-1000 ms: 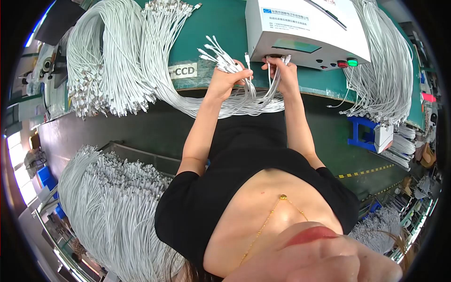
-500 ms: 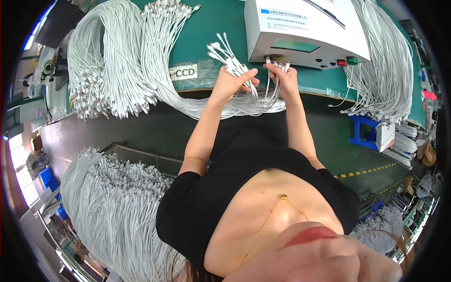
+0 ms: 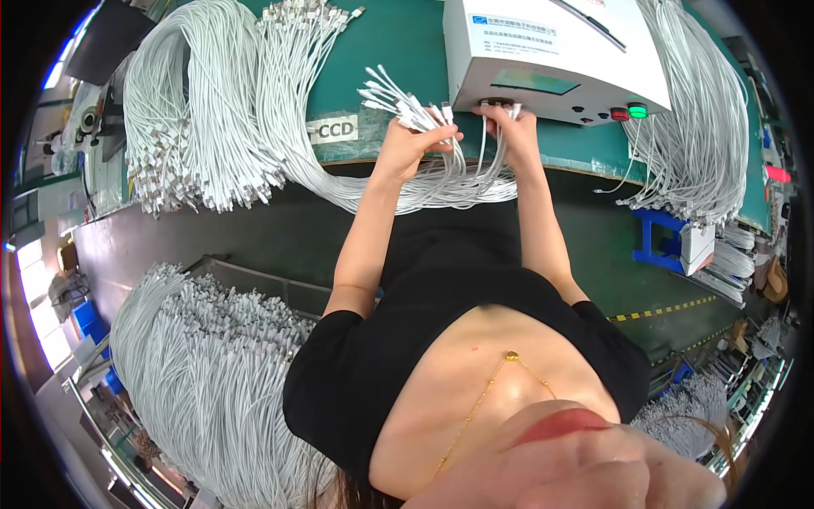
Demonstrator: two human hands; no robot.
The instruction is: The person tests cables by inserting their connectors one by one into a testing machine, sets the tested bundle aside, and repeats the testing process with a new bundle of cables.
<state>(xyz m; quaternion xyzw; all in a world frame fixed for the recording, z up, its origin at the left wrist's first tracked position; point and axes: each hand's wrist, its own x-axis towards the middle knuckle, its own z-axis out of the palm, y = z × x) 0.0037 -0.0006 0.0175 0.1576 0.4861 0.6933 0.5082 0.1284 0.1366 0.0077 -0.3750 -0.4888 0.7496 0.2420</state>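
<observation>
My left hand [image 3: 411,148] is closed round a bunch of white USB cables [image 3: 407,110], their plug ends fanning out above the thumb. My right hand [image 3: 517,140] pinches a cable plug against the socket on the front of the white tester box [image 3: 555,72]; fingers partly hide the plug, so I cannot tell how deep it sits. More cable ends rest among the fingers of that hand. From both hands the cables hang down to a long white strand [image 3: 356,197] along the table edge. A green button [image 3: 638,110] on the box glows beside a red one [image 3: 619,114].
Thick cable bundles [image 3: 208,102] lie on the green table [image 3: 390,42] at left, with another bundle [image 3: 695,110] right of the box. A CCD label [image 3: 333,130] is on the table. A cable-laden cart [image 3: 212,373] stands at lower left, a blue stool [image 3: 657,237] at right.
My right hand has brought the plug up to the box's socket. My left hand has shifted slightly left with its bunch. The green button is brighter and the red one dimmer.
</observation>
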